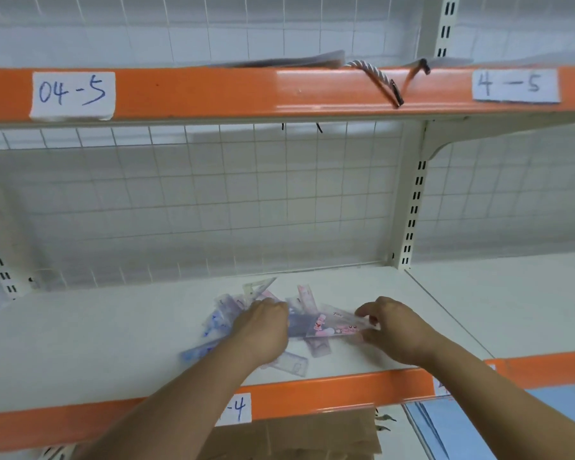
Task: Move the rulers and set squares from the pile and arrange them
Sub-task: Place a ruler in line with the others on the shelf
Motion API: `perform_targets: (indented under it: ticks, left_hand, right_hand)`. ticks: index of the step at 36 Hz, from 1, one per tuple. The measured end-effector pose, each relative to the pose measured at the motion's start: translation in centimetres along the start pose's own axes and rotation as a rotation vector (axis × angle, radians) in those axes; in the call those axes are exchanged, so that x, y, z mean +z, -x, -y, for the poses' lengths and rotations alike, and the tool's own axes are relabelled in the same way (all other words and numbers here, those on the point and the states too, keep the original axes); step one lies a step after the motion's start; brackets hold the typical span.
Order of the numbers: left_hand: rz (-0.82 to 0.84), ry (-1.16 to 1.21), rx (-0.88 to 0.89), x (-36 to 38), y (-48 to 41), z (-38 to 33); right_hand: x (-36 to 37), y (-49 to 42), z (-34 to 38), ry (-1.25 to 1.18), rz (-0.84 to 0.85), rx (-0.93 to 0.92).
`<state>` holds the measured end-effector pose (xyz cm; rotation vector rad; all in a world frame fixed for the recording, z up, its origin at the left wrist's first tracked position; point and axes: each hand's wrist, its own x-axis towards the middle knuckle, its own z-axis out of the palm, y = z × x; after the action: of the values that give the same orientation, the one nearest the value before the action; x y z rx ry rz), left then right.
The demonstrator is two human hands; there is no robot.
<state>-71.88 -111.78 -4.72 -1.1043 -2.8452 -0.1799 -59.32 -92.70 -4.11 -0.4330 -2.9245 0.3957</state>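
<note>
A pink-printed ruler [332,325] is pinched at its right end between thumb and fingers of the right hand [395,327], and is held low over the shelf [113,343]. Just left of that grip the pile [226,313] of clear rulers and set squares is spread, and the ruler's far end lies over it. The pile is covered in part by the left hand [263,327], laid palm down with fingers bent. Whether anything is gripped beneath it cannot be told. Behind the left hand a set square [258,287] is seen at the pile's back edge. Beyond both hands the way is closed by a wire mesh [213,200]. Well above them an orange shelf lip [213,91] is crossed by a rope [375,78]. To the right of the grip a slotted post [412,210] is fixed. Cardboard [312,433] is stored below the wrists.
</note>
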Motion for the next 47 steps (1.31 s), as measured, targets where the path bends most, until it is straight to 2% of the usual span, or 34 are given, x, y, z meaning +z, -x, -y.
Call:
perform_targets:
  ticks: [7,15,31,47]
  left_hand:
    - [0.038,-0.068,0.060,-0.4,-0.7,-5.8]
    - [-0.015,-0.015,0.053,0.5,-2.0,-13.9]
    - [-0.004,0.038,0.020,2.3,-4.4,-29.0]
    - [-0.014,0.060,0.080,2.7,-12.6,-36.8]
  right_hand:
    - [-2.2,2.0,-4.7,0.011,-0.020,0.040]
    - [-5.3,4.4,-12.0,0.010,-0.014,0.040]
    - [-10.4,8.8,-25.8,0.001,0.040,0.035]
    - [-13.2,6.0,-35.0,0.056,-0.027,0.047]
